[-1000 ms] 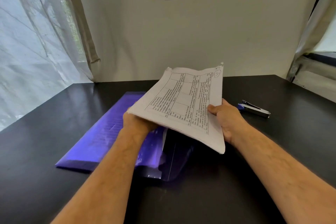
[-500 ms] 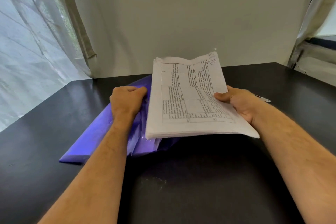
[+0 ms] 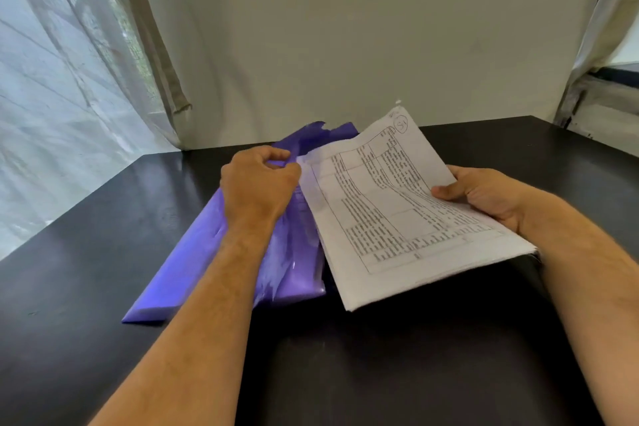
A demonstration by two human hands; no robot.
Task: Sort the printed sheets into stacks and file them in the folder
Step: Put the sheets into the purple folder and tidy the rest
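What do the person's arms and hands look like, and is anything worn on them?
Both forearms are bare, with no sleeves in view. The left hand and the right hand wear no gloves, and no rings, watch or bracelet can be seen. Fine hair shows on both forearms.

Sheet stack (image 3: 397, 214) now angled rightward, off folder (image 3: 214, 252).

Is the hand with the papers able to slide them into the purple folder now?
Probably yes. The left hand grips the folder flap, lifting it, and the right hand holds the papers right beside it.
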